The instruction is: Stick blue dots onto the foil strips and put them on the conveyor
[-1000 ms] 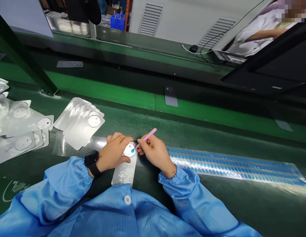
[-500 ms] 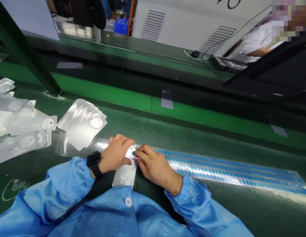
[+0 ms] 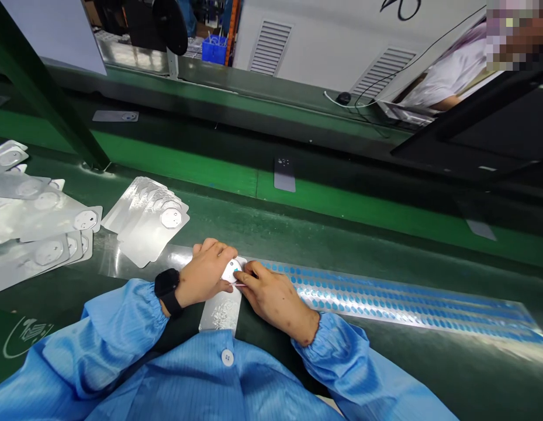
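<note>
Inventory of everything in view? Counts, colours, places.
silver plate piles: two or more, silver, left of the hands
single silver plate: one, silver, under the hands
white disc: one, white, on that plate, between the hands
blue dot strip: one, blue on silver, right of the hands
grey plates: two, grey, on the farther green bench
blue crate: one, blue, far back
black panel: one, black, upper right
co-worker: one, white clothing, upper right
black watch: one, black, left wrist
blue sleeves: two, blue, foreground
left hand: one, on the disc
right hand: one, against the disc
</note>
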`<state>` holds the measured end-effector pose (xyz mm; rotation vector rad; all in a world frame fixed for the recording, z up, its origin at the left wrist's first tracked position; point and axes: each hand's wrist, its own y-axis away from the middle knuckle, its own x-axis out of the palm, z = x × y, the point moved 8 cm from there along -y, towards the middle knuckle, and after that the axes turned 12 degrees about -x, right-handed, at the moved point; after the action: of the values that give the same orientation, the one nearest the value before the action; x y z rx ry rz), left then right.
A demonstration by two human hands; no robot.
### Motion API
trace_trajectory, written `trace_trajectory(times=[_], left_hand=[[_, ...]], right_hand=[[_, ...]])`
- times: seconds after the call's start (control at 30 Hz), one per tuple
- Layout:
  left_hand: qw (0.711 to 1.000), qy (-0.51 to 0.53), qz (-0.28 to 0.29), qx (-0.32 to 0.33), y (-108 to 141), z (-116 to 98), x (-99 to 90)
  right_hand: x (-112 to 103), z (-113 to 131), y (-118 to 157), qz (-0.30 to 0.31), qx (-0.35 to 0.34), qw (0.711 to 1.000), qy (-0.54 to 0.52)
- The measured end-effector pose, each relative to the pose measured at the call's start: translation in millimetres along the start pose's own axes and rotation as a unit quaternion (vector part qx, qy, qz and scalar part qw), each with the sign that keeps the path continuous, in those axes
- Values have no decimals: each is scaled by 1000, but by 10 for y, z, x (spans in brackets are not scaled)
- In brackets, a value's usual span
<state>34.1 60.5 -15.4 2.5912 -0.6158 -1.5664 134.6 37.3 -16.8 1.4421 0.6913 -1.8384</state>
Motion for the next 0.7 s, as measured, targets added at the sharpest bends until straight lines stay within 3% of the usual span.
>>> trace_trajectory(times=[0.23,0.37,0.43,0.53,0.63,0.7], left_hand=[[1000,14,-22,-11,23,20,17],[996,37,-74,-16,63,47,55],[989,74,-130,-19,81,88,32],[951,149,-270,-26,124,214,-130],[900,191,-391,-25,176,329,-306],[885,195,-422,-14,178,344,-362]], right_hand=[[-60,-232,-83,-27,104,985,-133],[-104,-281,-113,-39,132,973,-188],[-121,-329,-158,-42,153,960,-231],[-229,-521,-436,-82,161,938,-297],[-574,-967,-942,-182,162,932,-267],[-833,-1337,-1256,-215,195,936,-200]])
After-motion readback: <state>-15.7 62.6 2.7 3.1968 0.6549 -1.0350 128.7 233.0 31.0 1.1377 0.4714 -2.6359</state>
